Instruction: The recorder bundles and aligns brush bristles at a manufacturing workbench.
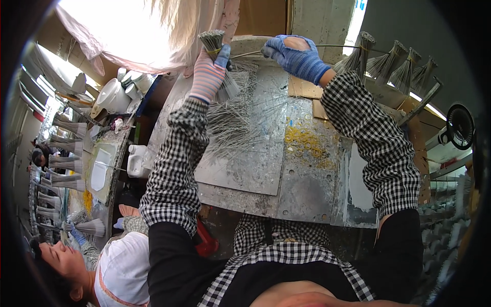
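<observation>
My left hand (208,74), in a pink-and-blue striped glove, is closed round a bundle of thin grey wire-like strands (212,41). A yellow band circles the bundle near its top, and its lower ends fan out over the table. To the right, my right hand (296,55), in a blue glove with the back of the hand bare, is closed on a thin metal rod (250,53) along the table's far edge. Many loose grey strands (225,128) lie in a heap below my left hand. Several yellow rubber bands (304,142) are scattered on the worktable (307,194).
Banded bundles (358,56) hang along the rod at the far right. A small fan (459,126) stands beyond them. On the left are a white jug (137,161), a white bucket (113,96) and another bench. A co-worker (123,268) sits there, with more bundles (66,163) beyond.
</observation>
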Action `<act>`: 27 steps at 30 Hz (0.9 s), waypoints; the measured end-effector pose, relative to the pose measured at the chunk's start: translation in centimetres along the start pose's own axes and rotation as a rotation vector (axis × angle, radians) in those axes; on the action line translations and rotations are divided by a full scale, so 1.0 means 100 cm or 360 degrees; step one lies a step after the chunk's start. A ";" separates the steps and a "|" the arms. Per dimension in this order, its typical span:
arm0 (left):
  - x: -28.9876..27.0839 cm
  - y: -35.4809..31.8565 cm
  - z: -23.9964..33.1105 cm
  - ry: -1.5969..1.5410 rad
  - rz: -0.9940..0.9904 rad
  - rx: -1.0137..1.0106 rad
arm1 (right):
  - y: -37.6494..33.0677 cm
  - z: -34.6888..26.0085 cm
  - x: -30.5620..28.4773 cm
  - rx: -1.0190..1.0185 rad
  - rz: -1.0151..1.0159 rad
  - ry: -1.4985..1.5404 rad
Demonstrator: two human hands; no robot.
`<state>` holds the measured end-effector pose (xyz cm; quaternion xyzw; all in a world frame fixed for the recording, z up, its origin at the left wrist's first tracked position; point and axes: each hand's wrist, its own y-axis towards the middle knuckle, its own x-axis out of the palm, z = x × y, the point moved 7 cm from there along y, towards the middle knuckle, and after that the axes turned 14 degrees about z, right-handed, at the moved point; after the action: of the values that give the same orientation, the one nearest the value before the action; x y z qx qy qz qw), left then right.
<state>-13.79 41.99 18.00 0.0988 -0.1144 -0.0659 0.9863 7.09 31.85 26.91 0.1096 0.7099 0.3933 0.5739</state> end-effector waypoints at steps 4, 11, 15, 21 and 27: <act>0.041 -0.053 0.046 0.0885 0.0691 0.0982 | 0.000 0.015 -0.005 -0.0037 0.0090 0.0067; 0.026 -0.039 0.014 0.0602 0.0275 0.0390 | -0.006 0.006 -0.005 0.0012 0.0056 0.0129; 0.023 -0.044 0.013 0.1105 0.0553 0.0883 | -0.006 0.010 0.001 0.0016 0.0086 0.0067; 0.077 -0.051 0.003 0.1049 0.0342 0.0750 | -0.003 0.016 -0.016 -0.0110 0.0255 0.0076; 0.116 -0.030 -0.011 0.0226 -0.0088 0.0452 | -0.008 0.003 -0.018 -0.0028 0.0289 -0.0346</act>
<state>-2.61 37.53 18.82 0.2449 -0.0496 -0.0691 0.9658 8.18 30.34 27.63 0.2102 0.6273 0.4356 0.6104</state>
